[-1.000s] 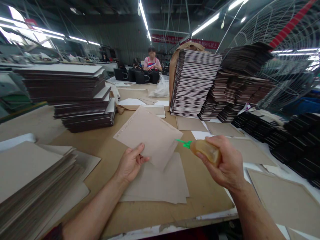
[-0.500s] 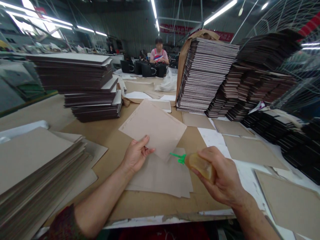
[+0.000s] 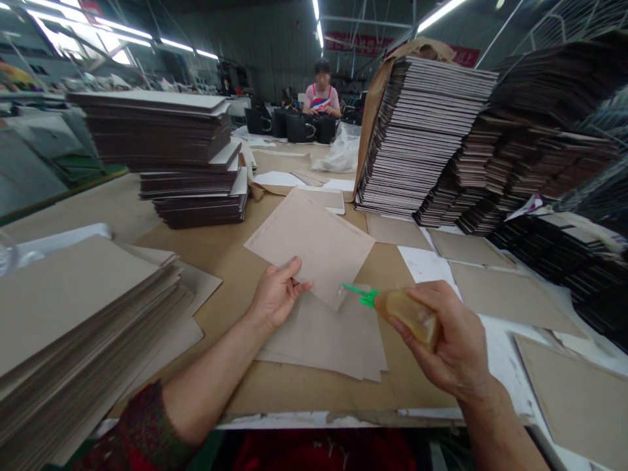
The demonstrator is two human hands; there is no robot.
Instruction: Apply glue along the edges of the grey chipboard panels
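My left hand (image 3: 279, 291) is closed on the near left edge of a tan cardboard sheet (image 3: 314, 245), thumb on top. The sheet is turned like a diamond above more loose sheets (image 3: 324, 343) on the brown table covering. My right hand (image 3: 449, 337) is wrapped round a squeeze bottle (image 3: 406, 314) of amber liquid, probably glue. Its thin green nozzle (image 3: 358, 292) points left, with the tip at the held sheet's near right edge. A wet-looking streak shows by that tip, and a faint line runs along the sheet's far left edge.
A cardboard stack (image 3: 88, 327) stands at near left, with dark-edged boards (image 3: 161, 137) behind it. Tall board piles (image 3: 422, 137) rise at back right. Flat panels (image 3: 515, 294) lie along the right. A person (image 3: 322, 95) sits across the table beside black bags (image 3: 299, 125).
The nozzle tip has moved a little up along the sheet's near right edge, away from the near corner. My left hand keeps its hold, and the whole view has shifted slightly.
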